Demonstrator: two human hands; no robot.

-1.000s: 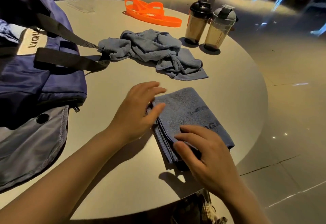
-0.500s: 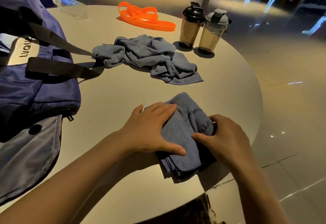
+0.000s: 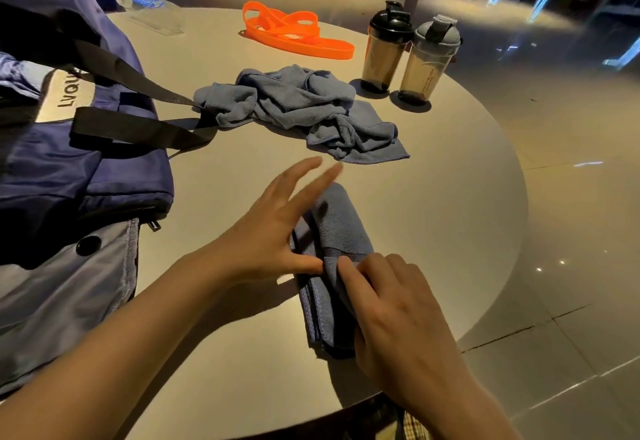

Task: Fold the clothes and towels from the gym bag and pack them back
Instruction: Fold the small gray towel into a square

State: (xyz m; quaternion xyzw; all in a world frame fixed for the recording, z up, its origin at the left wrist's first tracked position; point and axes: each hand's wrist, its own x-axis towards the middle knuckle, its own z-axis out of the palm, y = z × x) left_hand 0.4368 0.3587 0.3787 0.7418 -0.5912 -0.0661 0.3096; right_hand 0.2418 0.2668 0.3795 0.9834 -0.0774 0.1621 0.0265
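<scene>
Two hands, two towels, one bag, two shakers: that is my count, taking the folded towel [image 3: 341, 232] as my landmark. It lies nearest me on the round table [image 3: 450, 218], a narrow blue bundle running away from my body, close to the near edge. My right hand [image 3: 398, 315] rests on its near end, fingers curved over the cloth and pressing the top fold down; whether the thumb pinches underneath I cannot tell. My left hand [image 3: 273, 228] sits at the towel's left side, thumb tip pressed against the fold just beside my right fingertips, the other fingers straight, spread and lifted off the cloth, pointing away from me and blurred. So the hands meet on the towel, neither closed around it.

Left of the folded towel lies one navy gym bag [image 3: 79, 149], its grey flap toward me and two black straps trailing toward the table's middle. Beyond the folded towel lies the second towel [image 3: 301, 110], crumpled and unfolded, touching the strap ends. Farther, to the right, stand two shaker bottles [image 3: 408, 55], upright, side by side. Behind the crumpled towel lies one orange looped band [image 3: 294, 33], and farther left one clear plastic water bottle [image 3: 152, 10] lying on its side.
</scene>
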